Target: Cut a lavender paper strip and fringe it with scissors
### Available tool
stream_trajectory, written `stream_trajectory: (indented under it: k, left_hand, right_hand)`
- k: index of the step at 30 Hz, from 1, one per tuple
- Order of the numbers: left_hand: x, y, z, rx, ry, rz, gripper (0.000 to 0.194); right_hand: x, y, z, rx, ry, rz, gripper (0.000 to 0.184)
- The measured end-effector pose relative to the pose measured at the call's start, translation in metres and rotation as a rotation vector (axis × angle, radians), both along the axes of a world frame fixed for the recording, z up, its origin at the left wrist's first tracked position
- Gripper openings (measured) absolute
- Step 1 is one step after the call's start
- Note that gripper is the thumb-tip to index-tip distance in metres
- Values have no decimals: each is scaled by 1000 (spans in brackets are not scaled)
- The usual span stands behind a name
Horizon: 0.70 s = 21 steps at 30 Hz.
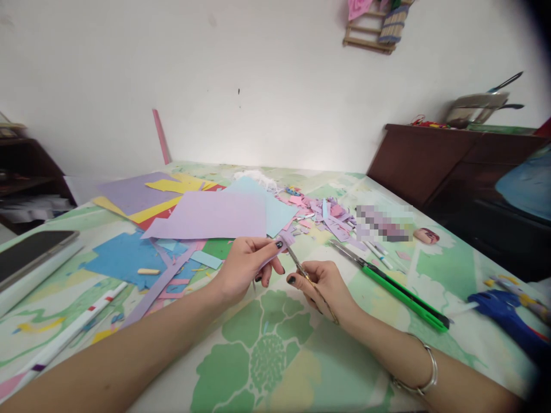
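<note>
My left hand (pixel 247 265) is closed in a pinch on a small lilac paper strip (pixel 282 244), held just above the table. My right hand (pixel 321 284) is closed round the handles of a small pair of scissors (pixel 301 269). The blades point up and left and meet the end of the strip. Behind both hands lies a large lilac sheet (pixel 210 217) on a heap of coloured paper (pixel 142 201). A pile of small pink and lilac paper scraps (pixel 322 217) sits beyond the scissors.
A green utility knife (pixel 396 289) lies to the right of my hands, with a blue glue gun (pixel 503 312) further right. A dark tablet (pixel 30 252) rests at the left edge. A flowered cloth (pixel 267 350) covers the table. A dark wooden cabinet (pixel 439 160) stands at the right.
</note>
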<state>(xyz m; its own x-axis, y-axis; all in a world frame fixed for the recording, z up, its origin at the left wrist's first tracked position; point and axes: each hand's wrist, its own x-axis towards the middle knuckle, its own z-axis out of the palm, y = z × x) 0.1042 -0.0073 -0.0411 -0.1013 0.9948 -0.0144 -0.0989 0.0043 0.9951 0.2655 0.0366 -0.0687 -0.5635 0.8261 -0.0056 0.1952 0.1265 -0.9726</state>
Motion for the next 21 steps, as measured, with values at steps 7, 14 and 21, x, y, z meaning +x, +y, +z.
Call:
stream_trajectory:
  k: [7, 14, 21]
  left_hand:
    - [0, 0, 1, -1, -1, 4, 32]
    - [-1, 0, 1, 7, 3, -8, 30]
    - [-1, 0, 0, 1, 18, -14, 32]
  right_hand:
    - [0, 1, -3, 6, 6, 7, 47]
    - [2, -3, -1, -3, 71, 58, 48]
    - [2, -2, 0, 8, 59, 74, 48]
